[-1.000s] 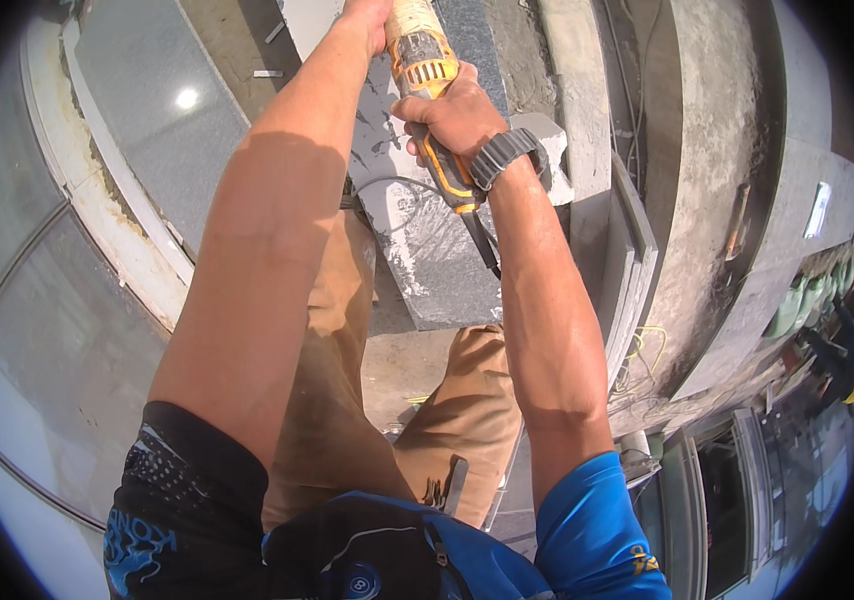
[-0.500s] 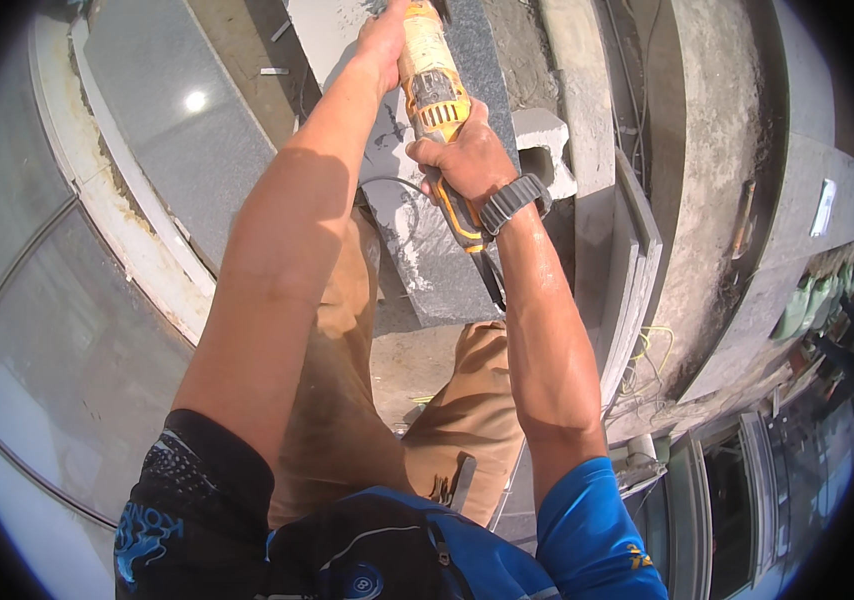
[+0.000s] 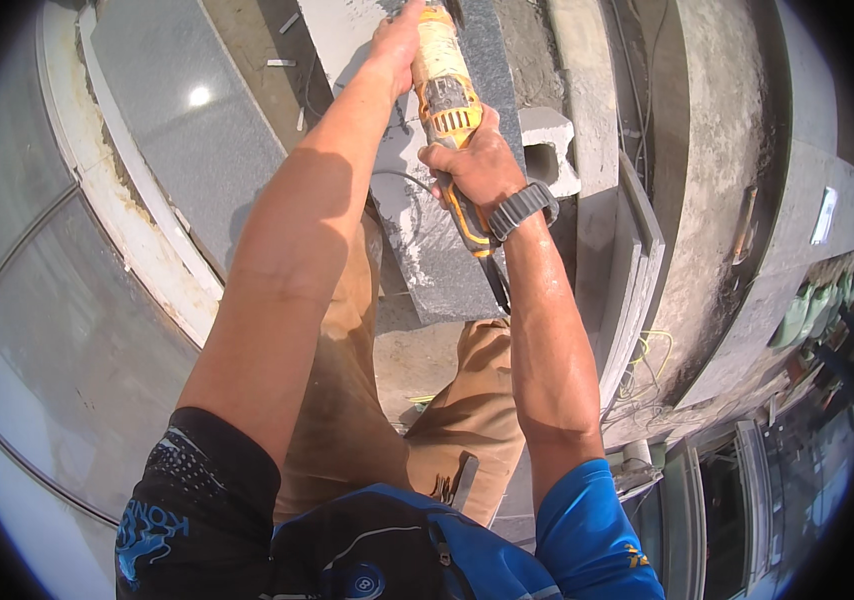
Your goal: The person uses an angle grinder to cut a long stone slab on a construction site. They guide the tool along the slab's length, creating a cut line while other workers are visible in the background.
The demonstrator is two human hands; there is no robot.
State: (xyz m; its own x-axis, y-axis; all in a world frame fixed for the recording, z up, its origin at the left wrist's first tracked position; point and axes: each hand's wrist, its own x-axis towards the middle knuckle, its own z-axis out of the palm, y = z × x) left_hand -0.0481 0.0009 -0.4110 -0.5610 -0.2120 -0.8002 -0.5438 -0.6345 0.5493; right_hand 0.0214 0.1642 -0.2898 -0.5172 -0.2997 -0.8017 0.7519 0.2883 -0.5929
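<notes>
A yellow-and-black angle grinder (image 3: 444, 92) is held over a grey stone slab (image 3: 444, 285) dusted with white powder. My right hand (image 3: 482, 165) wraps round its rear handle, thumb across the grip. Up by the front end, my left hand (image 3: 397, 45) is closed at the tool's left side; its fingertips are partly hidden. The grinder's head and disc are mostly cut off at the top edge. From the back of the handle a black cord (image 3: 495, 285) hangs down past my right wrist.
A hollow concrete block (image 3: 549, 150) stands right of the slab, with thin stone slabs (image 3: 625, 285) on edge nearer me. Another grey slab (image 3: 182, 95) lies to the left. Yellow-green wire (image 3: 655, 350) is coiled at the right. A wooden-handled tool (image 3: 746, 225) lies farther right.
Both hands and the grinder sit slightly farther right and lower in the picture, with much of the scene shifted too. My grip on the tool is the same.
</notes>
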